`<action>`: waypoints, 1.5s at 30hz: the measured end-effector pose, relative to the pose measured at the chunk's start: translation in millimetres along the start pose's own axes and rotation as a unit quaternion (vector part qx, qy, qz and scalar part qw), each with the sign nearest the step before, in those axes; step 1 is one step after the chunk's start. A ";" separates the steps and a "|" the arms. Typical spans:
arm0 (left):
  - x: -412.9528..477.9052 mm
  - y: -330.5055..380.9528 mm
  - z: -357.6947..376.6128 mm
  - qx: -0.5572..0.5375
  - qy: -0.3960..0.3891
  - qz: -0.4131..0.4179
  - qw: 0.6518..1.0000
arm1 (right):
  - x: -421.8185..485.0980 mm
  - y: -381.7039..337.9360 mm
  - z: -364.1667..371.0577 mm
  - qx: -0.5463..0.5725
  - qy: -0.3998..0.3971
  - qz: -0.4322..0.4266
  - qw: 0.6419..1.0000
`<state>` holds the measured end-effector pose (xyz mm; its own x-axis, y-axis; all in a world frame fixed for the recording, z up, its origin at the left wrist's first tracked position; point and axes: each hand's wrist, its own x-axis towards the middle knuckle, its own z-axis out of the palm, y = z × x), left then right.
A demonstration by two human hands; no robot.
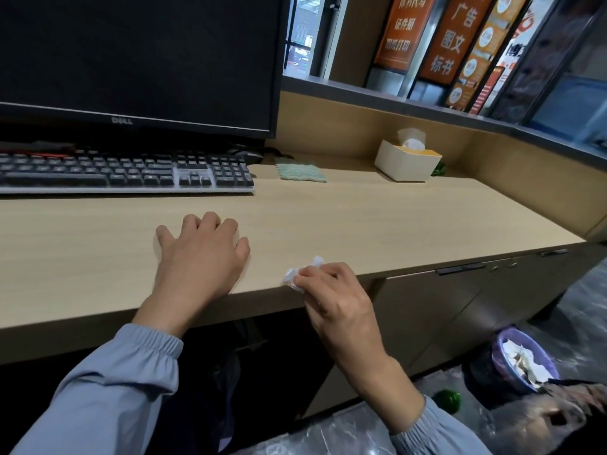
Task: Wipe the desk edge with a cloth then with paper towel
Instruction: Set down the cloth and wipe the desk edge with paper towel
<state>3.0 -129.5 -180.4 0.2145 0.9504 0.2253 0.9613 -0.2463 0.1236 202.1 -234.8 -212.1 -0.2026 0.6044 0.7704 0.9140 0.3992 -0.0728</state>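
- Currently, a crumpled paper towel point(293, 276) is pinched against the front edge of the surface point(377, 221) by the curled fingers point(317, 273) of the right hand point(338, 302).
- The left hand point(200, 254) is rested on the surface just left of those fingers, its own fingers point(210, 222) loosely bent, with nothing held.
- A green cloth point(300, 172) is laid well beyond both hands, between the keyboard point(124, 174) and the tissue box point(405, 164).

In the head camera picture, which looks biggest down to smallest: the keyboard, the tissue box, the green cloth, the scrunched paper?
1. keyboard
2. tissue box
3. green cloth and scrunched paper: look alike; the paper is nearer and partly hidden in the right hand, so no ranking.
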 end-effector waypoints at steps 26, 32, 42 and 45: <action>-24.7 -32.6 -58.7 -0.675 -0.071 -0.046 0.733 | 97.6 -53.5 17.5 0.559 -0.074 0.345 0.751; -17.6 -34.9 -62.2 -0.672 -0.045 -0.063 0.737 | 113.0 -52.4 31.5 0.477 -0.064 0.295 0.826; -14.5 -26.7 -58.6 -0.678 -0.004 -0.066 0.732 | 113.3 -47.3 27.4 0.430 -0.064 0.272 0.859; -15.1 -22.7 -56.4 -0.664 0.003 -0.062 0.746 | 113.0 -45.4 19.5 0.415 -0.076 0.288 0.860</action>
<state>-31.8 -149.0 -132.1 0.1328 0.9817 0.1367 -0.0450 -0.1318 0.9903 130.8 -171.2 -134.1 0.0987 0.9246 0.3678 0.3261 0.3192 -0.8898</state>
